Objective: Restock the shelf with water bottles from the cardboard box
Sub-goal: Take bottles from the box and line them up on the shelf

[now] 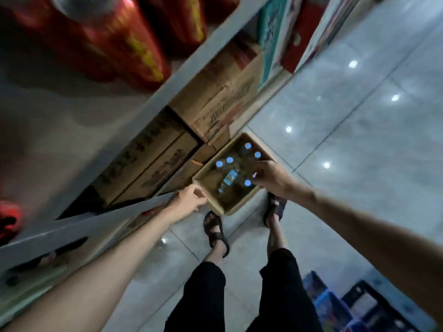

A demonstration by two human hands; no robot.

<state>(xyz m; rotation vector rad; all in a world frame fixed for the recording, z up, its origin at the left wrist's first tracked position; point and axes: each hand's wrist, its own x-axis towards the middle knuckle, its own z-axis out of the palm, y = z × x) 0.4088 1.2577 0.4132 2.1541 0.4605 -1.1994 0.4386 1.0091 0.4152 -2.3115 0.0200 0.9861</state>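
Note:
An open cardboard box stands on the tiled floor beside the grey shelf. Several water bottles with pale blue caps stand upright inside it, and one bottle with a blue label lies on its side in the middle. My right hand reaches into the box from the right, fingers curled over the bottle caps at that edge; whether it grips one cannot be told. My left hand hovers at the box's near left corner, fingers loosely bent and holding nothing.
Closed cardboard cartons fill the bottom shelf level next to the box. Red packages sit on the shelf above. My feet in sandals stand just behind the box. Blue crates stand at the lower right.

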